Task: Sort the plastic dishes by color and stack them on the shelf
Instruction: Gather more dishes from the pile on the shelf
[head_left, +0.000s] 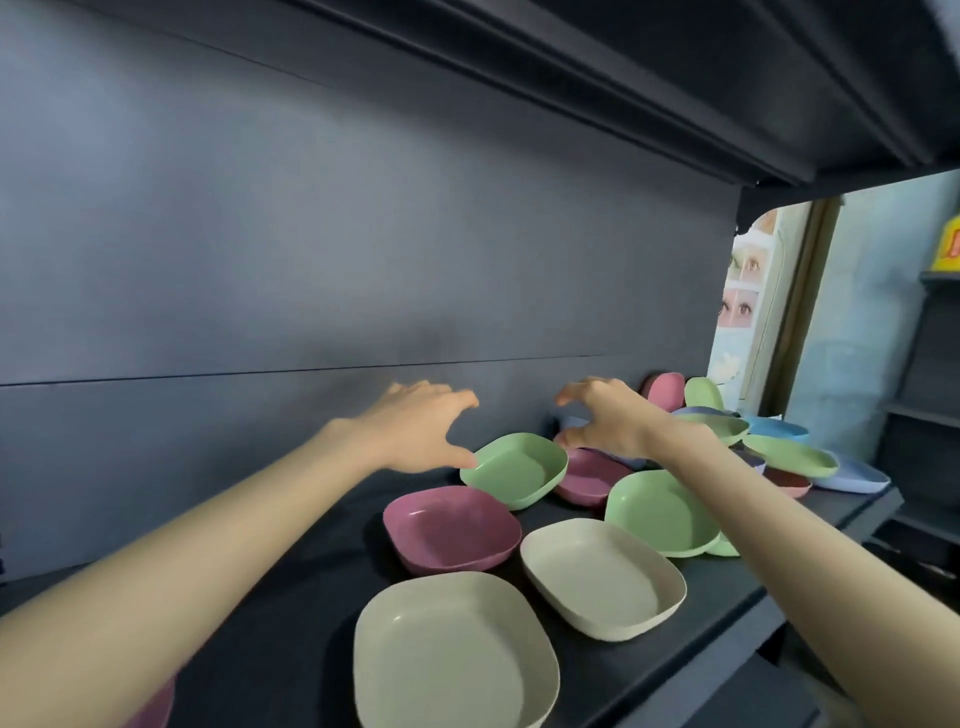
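Hovering spread-fingered, left hand (421, 426) and right hand (608, 418) flank green dish (514, 470).

The shelf (291, 597) is a dark flat board closed at the rear by a dark back panel (311, 260). Dishes occupy it from the centre to the right end.

- Front edge: cream dish (452, 654), open side up.
- Just beside it, right and further back: second cream dish (602, 574).
- Behind both: pink dish (452, 527).
- Behind that: green dish (514, 467), hiding part of a dark pink dish (587, 475).
- Right of centre: green pair (660, 512), one dish lying in the other.
- Right end: pile (789, 452) of overlapping green, blue, lilac and pink dishes.
- At the rear: leaning pink dish (666, 391) and leaning green dish (702, 392), on edge against the back panel.
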